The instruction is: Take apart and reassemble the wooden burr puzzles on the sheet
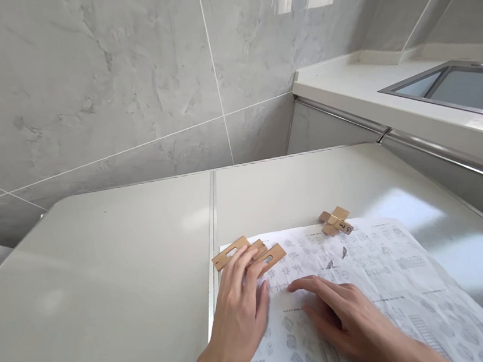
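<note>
My left hand (242,307) rests with its fingertips on a few flat wooden puzzle pieces. The left wooden piece (223,258) and the right wooden piece (278,253) each have an oval slot. A middle wooden piece (259,247) is partly hidden under my fingers. My right hand (350,314) is over a printed instruction sheet (386,280), its index finger stretched out and touching or just above a row of small diagrams. Its other fingers are bent and partly hidden, with nothing visible in them. Beyond the sheet's top edge sits an assembled cross-shaped wooden piece (335,221) with dark markings.
The pale table (106,297) has a seam running front to back beside the sheet. Two small dark scraps (344,252) show on the paper. A grey tiled wall (124,84) stands behind, and a white counter (339,84) with a sink (463,86) at the right.
</note>
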A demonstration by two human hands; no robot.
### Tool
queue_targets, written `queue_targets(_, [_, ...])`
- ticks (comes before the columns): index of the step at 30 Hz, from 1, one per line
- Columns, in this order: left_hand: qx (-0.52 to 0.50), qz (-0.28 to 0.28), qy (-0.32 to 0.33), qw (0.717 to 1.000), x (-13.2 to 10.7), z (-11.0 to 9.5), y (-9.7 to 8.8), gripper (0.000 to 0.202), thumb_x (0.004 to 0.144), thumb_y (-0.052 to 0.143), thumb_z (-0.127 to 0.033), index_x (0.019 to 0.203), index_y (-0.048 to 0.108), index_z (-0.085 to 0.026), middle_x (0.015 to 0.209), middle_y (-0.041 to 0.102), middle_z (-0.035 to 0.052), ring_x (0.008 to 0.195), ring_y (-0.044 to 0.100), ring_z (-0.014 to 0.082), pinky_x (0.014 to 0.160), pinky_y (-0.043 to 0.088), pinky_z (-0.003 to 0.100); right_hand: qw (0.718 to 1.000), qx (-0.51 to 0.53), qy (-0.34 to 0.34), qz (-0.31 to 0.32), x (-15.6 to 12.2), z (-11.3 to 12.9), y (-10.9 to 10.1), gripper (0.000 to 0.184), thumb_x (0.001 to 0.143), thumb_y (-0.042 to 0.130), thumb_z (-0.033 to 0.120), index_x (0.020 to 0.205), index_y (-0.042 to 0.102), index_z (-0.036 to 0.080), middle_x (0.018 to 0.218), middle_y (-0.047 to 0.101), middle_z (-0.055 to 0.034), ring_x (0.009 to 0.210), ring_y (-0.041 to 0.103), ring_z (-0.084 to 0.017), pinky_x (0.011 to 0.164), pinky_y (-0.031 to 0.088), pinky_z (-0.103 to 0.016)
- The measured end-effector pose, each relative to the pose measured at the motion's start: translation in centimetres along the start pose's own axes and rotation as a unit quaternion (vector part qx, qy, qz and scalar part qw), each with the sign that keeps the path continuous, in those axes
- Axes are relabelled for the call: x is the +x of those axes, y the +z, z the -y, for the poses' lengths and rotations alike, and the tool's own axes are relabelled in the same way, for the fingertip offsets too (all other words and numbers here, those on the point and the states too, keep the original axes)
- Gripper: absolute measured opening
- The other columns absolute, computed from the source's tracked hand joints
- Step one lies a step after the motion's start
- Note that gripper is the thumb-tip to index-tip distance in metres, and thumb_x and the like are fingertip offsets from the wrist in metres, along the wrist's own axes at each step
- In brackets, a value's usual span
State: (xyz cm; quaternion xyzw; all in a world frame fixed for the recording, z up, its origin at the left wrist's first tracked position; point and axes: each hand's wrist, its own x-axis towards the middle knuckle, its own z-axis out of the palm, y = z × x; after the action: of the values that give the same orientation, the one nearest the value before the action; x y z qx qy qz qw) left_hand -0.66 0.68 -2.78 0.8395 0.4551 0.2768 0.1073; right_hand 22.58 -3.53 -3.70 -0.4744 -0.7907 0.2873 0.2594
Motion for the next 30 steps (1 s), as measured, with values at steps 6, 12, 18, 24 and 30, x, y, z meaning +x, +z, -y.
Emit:
queue_targets(6, [-0.079, 0.04, 0.136, 0.987, -0.3, -0.6, -0.6, 0.025, 0.098, 0.046, 0.0, 0.103, 0.059, -0.02, 0.093, 0.069, 0.0036, 0.083, 0.066, 0.018, 0.074, 0.053, 0.031, 1.0, 0.02, 0.005, -0.01, 0.1, -0.1, 0.1, 0.032, 0.106, 0.042, 0.017, 0.133, 0.055, 0.028, 0.104, 0.073, -0.0024, 0.058, 0.062, -0.013, 0.06, 0.052, -0.029])
queue_targets(12, [-0.044, 0.075, 0.202, 0.976, -1.0, -0.5, 0.0, 0.026, 0.087, 0.043, 0.004, 0.084, 0.052, -0.021, 0.072, 0.061, -0.003, 0.056, 0.054, 0.0127, 0.054, 0.035, 0.029, 0.999, 0.028, -0.014, -0.026, 0.1, -0.2, 0.2, 0.028, 0.107, 0.042, 0.017, 0.128, 0.058, 0.028, 0.114, 0.074, -0.006, 0.075, 0.073, -0.017, 0.067, 0.057, -0.03])
queue_targets(18, [-0.048, 0.079, 0.193, 0.977, -1.0, -0.4, 0.0, 0.025, 0.087, 0.044, 0.002, 0.084, 0.052, -0.021, 0.073, 0.062, -0.0038, 0.057, 0.054, 0.0122, 0.055, 0.035, 0.028, 0.999, 0.027, -0.019, -0.031, 0.1, -0.2, 0.1, 0.027, 0.107, 0.043, 0.016, 0.125, 0.06, 0.026, 0.114, 0.074, -0.0076, 0.08, 0.075, -0.018, 0.069, 0.06, -0.031])
queue_targets(24, [-0.045, 0.083, 0.191, 0.977, -1.0, -0.4, 0.1, 0.024, 0.087, 0.044, 0.002, 0.084, 0.052, -0.021, 0.073, 0.062, -0.0032, 0.057, 0.054, 0.0128, 0.055, 0.035, 0.028, 0.999, 0.027, -0.019, -0.03, 0.1, -0.2, 0.1, 0.028, 0.106, 0.042, 0.014, 0.124, 0.061, 0.025, 0.114, 0.074, -0.0083, 0.085, 0.077, -0.02, 0.072, 0.062, -0.032])
queue_targets(30, [-0.049, 0.084, 0.191, 0.977, -1.0, -0.4, 0.1, 0.025, 0.086, 0.044, 0.002, 0.085, 0.053, -0.021, 0.072, 0.061, -0.0036, 0.058, 0.054, 0.0127, 0.055, 0.036, 0.028, 0.999, 0.036, -0.022, -0.028, 0.2, -0.2, 0.1, 0.028, 0.107, 0.042, 0.015, 0.124, 0.06, 0.025, 0.115, 0.074, -0.0091, 0.086, 0.076, -0.02, 0.072, 0.061, -0.032])
